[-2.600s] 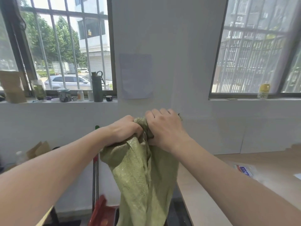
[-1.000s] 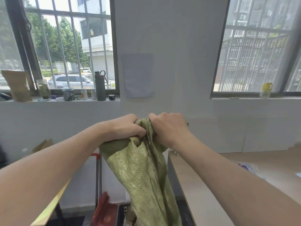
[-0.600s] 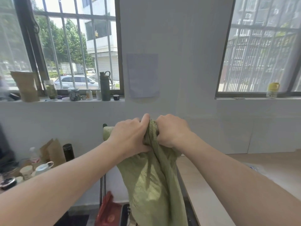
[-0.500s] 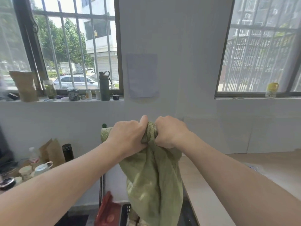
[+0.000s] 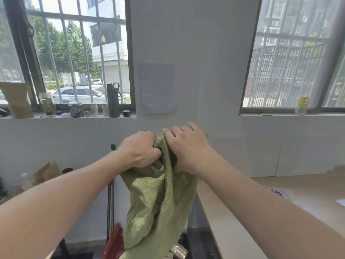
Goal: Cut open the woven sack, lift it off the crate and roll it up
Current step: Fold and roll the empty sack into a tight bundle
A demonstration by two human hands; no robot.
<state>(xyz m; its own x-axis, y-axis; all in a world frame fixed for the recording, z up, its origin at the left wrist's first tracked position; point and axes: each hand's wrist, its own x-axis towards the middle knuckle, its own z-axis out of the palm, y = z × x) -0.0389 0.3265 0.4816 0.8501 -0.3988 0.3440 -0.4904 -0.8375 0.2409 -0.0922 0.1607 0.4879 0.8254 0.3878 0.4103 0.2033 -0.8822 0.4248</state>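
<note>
White wall between two barred windows; counter right. Left hand and right hand, each grip clenched on the sack, hold it aloft, hanging. Judged: rolling stage; next, gather more cloth.

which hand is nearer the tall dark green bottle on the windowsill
Left. The left hand lies below and slightly right of the tall dark green bottle; the right hand is farther right.

Room: white wall, two barred windows, daylight.
Left window sill holds bottles and jars; right window sill one yellow jar; wooden table at right.
</note>
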